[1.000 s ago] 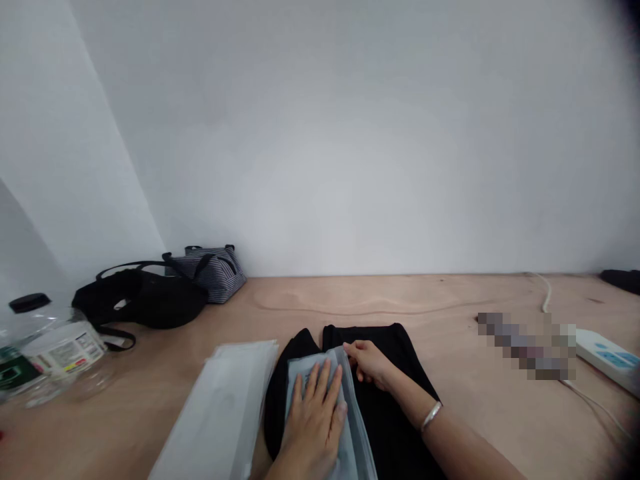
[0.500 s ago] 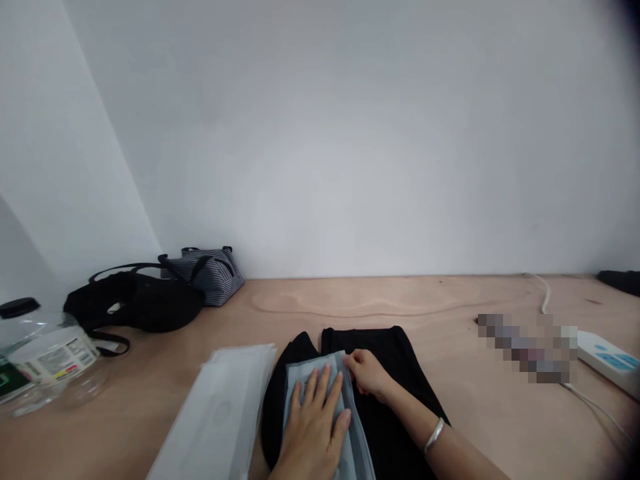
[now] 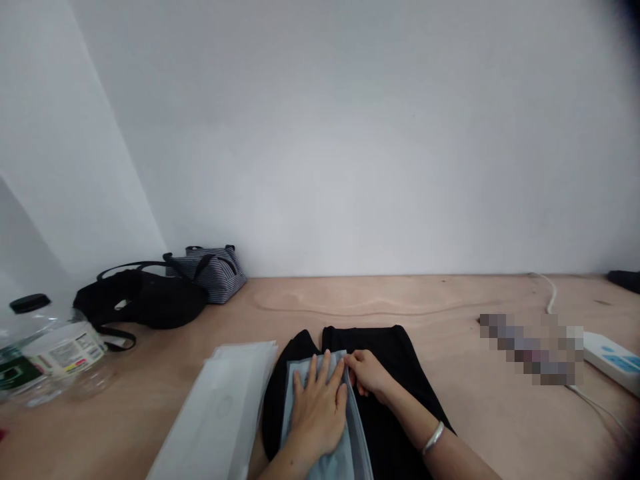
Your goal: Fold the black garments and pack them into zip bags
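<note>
A light blue-grey flat piece in a clear plastic sleeve (image 3: pixel 334 460) lies near the front of the table, on top of black folded cloth (image 3: pixel 385 373). My left hand (image 3: pixel 320 407) rests flat on it with the fingers spread. My right hand (image 3: pixel 367 372), a silver bangle on its wrist, pinches the sleeve's upper right corner between thumb and finger. Just left of the cloth lies a stack of whitish translucent plastic bags (image 3: pixel 220 407). Whether the blue-grey piece is fabric or paper, I cannot tell.
At the left stand clear plastic bottles (image 3: pixel 63 350), one with a black cap. Behind them lie a black bag (image 3: pixel 150 300) and a striped pouch (image 3: pixel 220 277). A white power strip (image 3: pixel 613 363) with a cable and a blurred-out object (image 3: pixel 530 350) are at the right.
My left hand has slid up and slightly right over the sleeve, its fingertips now near the top edge. My right hand keeps its pinch at the corner. The view has shifted slightly.
</note>
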Motion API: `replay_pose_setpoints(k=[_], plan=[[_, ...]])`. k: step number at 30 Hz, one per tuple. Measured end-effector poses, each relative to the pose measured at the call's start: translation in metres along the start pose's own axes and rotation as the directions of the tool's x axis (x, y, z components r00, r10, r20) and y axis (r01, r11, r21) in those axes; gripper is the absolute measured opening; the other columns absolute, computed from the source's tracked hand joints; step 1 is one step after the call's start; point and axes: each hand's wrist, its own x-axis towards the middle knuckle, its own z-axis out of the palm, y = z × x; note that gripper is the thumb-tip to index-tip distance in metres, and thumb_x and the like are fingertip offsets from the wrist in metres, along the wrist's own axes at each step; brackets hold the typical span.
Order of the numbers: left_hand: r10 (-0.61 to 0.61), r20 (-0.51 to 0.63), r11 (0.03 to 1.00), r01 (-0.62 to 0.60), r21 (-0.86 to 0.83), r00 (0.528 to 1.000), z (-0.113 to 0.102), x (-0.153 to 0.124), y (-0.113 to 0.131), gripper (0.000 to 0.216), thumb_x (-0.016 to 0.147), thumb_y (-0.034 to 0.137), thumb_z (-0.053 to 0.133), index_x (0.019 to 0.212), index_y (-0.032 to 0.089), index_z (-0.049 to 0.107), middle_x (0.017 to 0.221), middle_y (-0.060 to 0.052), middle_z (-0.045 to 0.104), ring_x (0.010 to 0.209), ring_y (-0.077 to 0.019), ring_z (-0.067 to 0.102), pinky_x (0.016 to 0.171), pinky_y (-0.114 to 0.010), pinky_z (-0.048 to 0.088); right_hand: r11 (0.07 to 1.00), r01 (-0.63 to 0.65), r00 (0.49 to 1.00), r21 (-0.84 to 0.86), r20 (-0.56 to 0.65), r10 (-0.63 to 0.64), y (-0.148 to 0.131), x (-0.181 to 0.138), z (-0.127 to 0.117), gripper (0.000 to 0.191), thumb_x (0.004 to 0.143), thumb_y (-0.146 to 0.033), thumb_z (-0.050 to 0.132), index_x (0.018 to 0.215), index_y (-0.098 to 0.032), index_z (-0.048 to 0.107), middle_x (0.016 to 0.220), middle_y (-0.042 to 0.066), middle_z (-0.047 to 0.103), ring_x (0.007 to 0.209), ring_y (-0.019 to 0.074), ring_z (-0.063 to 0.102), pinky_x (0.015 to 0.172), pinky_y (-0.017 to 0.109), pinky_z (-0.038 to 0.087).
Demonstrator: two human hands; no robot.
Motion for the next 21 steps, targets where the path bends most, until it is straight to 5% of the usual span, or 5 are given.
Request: replay_pose_setpoints(k=[8, 16, 21], plan=[[-0.031, 0.039, 0.999, 0.030, 0.020, 0.999, 0.000, 0.001, 0.001, 0.049, 0.086, 0.031, 0.026, 0.135, 0.031, 0.023, 0.144, 0.000, 0.016, 0.131, -0.0283, 0.011, 0.099, -0.060, 0.011, 0.996, 0.025, 0.999, -0.090, 0.041, -0.022, 0.004, -0.017, 0.000, 0.017, 0.082, -0.023, 0.039, 0.066, -0.018, 0.044, 0.037, -0.008, 0.045, 0.023, 0.0064, 0.040, 0.025, 0.014, 0.025], [-0.026, 0.015, 1.000, 0.026, -0.004, 1.000, 0.002, 0.000, 0.000, 0.049, 0.087, 0.031, 0.025, 0.135, 0.031, 0.022, 0.143, -0.002, 0.018, 0.130, -0.0282, 0.012, 0.099, -0.059, 0.012, 0.989, -0.082, 0.980, -0.122, 0.170, 0.102, 0.019, -0.078, 0.002, 0.016, 0.080, -0.022, 0.037, 0.066, -0.019, 0.044, 0.038, -0.007, 0.045, 0.024, 0.0067, 0.036, 0.027, 0.015, 0.025], [-0.006, -0.016, 1.000, 0.006, -0.027, 1.000, 0.004, -0.001, -0.001, 0.048, 0.086, 0.030, 0.025, 0.135, 0.030, 0.025, 0.143, -0.004, 0.019, 0.130, -0.0298, 0.014, 0.097, -0.061, 0.012, 0.998, -0.057, 0.986, 0.010, 0.157, 0.054, 0.022, -0.114, 0.005, 0.015, 0.072, -0.019, 0.051, 0.058, -0.017, 0.047, 0.050, -0.005, 0.046, 0.043, 0.0043, 0.040, 0.042, 0.014, 0.030]])
